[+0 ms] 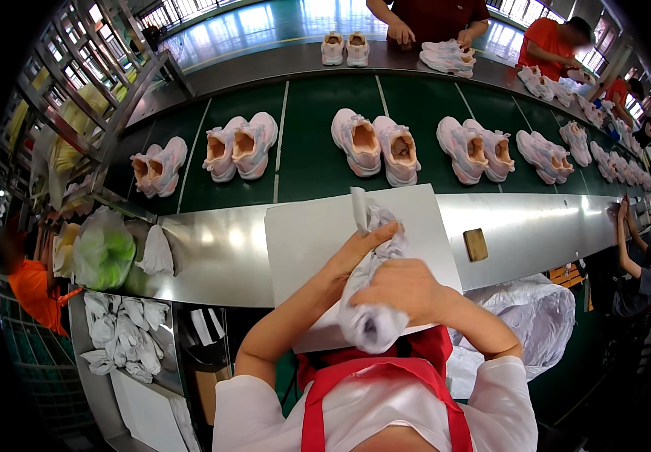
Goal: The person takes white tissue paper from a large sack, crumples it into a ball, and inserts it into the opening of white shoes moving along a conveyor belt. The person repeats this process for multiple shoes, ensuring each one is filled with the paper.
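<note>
Crumpled paper (pixel 355 320) was above white sheets (pixel 303 245), left grip (pixel 363 245) closed round its upper part, right grip (pixel 401 288) round its middle, sheets overhung near edge of surface (pixel 223 252), open room lay to their left.

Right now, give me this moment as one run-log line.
left hand: gripping crumpled white paper | right hand: curled over same paper | beneath: white sheets on metal ledge | beyond: pink-white shoes on green belt
</note>
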Demonstrator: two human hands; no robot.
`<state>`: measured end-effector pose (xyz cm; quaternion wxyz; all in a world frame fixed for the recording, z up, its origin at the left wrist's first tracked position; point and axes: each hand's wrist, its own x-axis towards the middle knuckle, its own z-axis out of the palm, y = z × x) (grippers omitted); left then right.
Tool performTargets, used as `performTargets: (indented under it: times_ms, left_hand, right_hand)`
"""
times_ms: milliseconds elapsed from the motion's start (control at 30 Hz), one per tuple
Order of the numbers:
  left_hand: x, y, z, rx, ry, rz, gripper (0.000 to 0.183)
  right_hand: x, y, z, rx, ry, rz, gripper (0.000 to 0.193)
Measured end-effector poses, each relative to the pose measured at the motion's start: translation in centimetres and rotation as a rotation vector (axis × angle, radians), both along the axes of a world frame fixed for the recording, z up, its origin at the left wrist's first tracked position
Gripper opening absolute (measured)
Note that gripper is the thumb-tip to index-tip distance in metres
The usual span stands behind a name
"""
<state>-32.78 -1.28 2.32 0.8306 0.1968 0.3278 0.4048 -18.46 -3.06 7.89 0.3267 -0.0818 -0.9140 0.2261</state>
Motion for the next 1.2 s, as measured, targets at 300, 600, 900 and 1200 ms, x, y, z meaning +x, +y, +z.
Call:
performTargets:
  times_ms: [300,600,900,1200]
  left_hand:
    - [-2.9,-0.4,-0.2,0.506,0.176,0.107,0.07]
    - [-4.2,0.0,2.1,0.65,0.719,0.457,0.043]
    - [-3.9,1.8,0.7,0.483,0.43,0.692,0.037]
    - [-5.8,7.2,0.4,0.45,0.188,0.656,0.035]
  right_hand:
    - [-0.9,1.2,0.6,-0.764,0.114,-0.561,0.054]
    - [-2.4,1.6,0.6,0.031,-0.09,-0.763,0.084]
    - [-5.8,2.9,-3.0,-0.69,-0.158,-0.518,0.073]
    - [-5.6,4.6,-3.5,-0.327,-0.069,-0.626,0.059]
